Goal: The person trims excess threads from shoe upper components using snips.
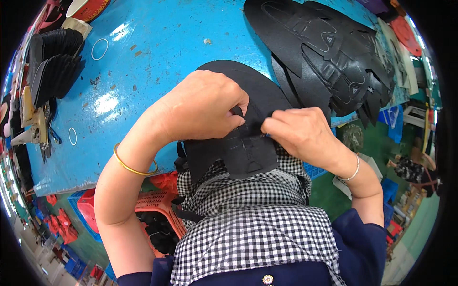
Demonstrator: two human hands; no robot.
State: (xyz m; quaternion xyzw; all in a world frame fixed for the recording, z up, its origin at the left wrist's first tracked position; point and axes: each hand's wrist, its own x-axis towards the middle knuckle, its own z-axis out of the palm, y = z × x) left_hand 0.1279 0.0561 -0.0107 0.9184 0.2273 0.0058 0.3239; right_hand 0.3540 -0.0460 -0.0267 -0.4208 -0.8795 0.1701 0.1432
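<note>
A black shoe upper (253, 159) lies across the blue table's near edge and my lap, its rounded end on the table. My left hand (205, 107) is over its middle, thumb and forefinger pinched on a small black strip (237, 112). To the right, my right hand (300, 131) is closed with its fingers curled down at the upper's surface. What those fingertips grip is hidden from this view. Just beyond my right hand, a pile of black shoe uppers (329, 52) with stitched, glossy overlays spreads over the table's right side.
The blue table (157, 52) carries two white rings (99, 49). Bundled black pieces (55, 62) stand at its left edge, near a red container (88, 8). An orange basket (160, 205) with dark items stands below the table, beside my left arm. A checkered apron (257, 224) covers my lap.
</note>
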